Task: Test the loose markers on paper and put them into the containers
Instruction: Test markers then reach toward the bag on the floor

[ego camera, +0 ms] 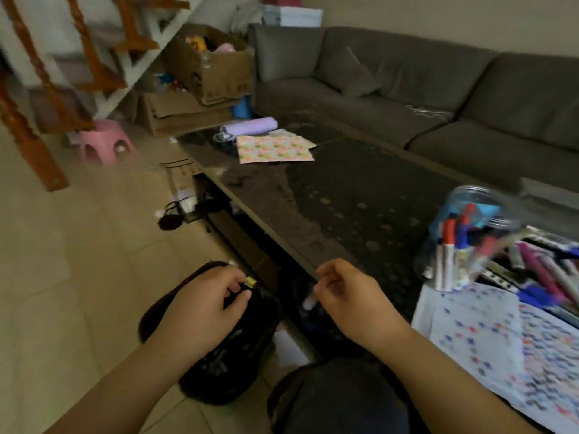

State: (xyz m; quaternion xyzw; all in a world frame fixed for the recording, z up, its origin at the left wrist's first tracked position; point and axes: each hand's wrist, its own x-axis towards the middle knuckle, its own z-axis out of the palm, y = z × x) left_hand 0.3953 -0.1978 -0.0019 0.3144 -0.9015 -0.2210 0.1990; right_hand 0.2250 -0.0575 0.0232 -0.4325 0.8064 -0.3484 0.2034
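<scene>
My left hand (200,303) pinches a small yellow cap (250,281); my right hand (347,297) curls around what looks like a marker (310,303), though blur hides most of it. It should be light, stiff and slick, best gripped mid-barrel. The jar (470,239) and paper (488,336) lie right, past the table (344,195) edge.

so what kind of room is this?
Most likely a home living room: a grey sofa runs behind a dark low coffee table, with a wooden staircase and cardboard boxes of household odds and ends at the left. A jar of markers stands on the table.
</scene>
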